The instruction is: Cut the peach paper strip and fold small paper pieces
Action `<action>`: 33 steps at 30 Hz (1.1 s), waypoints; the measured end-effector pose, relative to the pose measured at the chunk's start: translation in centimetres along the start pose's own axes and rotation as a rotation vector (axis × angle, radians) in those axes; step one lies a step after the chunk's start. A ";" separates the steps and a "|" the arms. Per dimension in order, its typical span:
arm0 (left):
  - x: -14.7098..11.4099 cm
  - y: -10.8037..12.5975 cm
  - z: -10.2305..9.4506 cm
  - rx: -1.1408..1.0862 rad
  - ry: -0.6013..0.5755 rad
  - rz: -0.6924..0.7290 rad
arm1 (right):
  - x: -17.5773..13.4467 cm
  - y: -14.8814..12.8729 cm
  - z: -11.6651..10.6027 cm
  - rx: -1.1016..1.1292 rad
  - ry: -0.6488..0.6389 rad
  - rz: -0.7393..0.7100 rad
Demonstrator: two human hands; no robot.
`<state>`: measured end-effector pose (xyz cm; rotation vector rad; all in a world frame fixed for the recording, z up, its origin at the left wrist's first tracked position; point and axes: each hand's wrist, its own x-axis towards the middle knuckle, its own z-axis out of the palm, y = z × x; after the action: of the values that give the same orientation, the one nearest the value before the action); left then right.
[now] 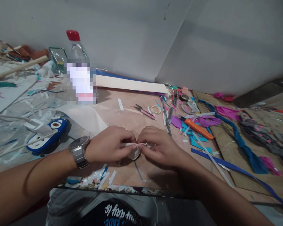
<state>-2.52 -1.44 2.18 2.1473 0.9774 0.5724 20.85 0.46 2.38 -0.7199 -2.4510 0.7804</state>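
Observation:
Over the table's front middle, my left hand (115, 144) and my right hand (159, 146) meet, thumbs and fingertips pinched close together. Between them is a small piece of white paper (134, 154), partly covered by the fingers, and both hands grip it. A metal watch sits on my left wrist. Beyond the hands lie pink-handled thread snips (145, 112) and a small ring of tape (156, 109). A larger white paper sheet (85, 117) lies behind my left hand.
A blue power strip (48, 135) with plugged cables stands left. A clear red-capped bottle (78, 50) is behind it. At right lie an orange utility knife (199, 128), blue scraps, a blue ribbon (240, 172) and cardboard (237, 153). Paper scraps line the front edge.

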 end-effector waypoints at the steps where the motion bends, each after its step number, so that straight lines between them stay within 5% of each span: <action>1: 0.0 0.0 -0.3 -0.019 -0.031 -0.042 | 0.0 0.1 -0.3 0.008 0.005 0.018; 8: 0.2 -0.6 -1.6 0.033 -0.026 -0.074 | 0.1 0.7 -1.8 0.028 -0.027 0.102; 15: 0.2 -0.2 -1.2 0.127 -0.021 -0.053 | 0.2 0.4 -0.9 -0.095 -0.111 0.041; 23: 0.2 -0.2 -1.6 0.153 -0.112 -0.045 | 0.2 0.5 -0.8 0.006 -0.099 0.023; 33: 0.2 -0.6 -1.3 0.200 -0.007 0.091 | 0.3 0.5 -0.5 0.053 -0.180 0.059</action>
<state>-3.45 -0.45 2.62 2.3796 0.9717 0.5290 21.10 1.21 2.55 -0.7332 -2.5671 0.9672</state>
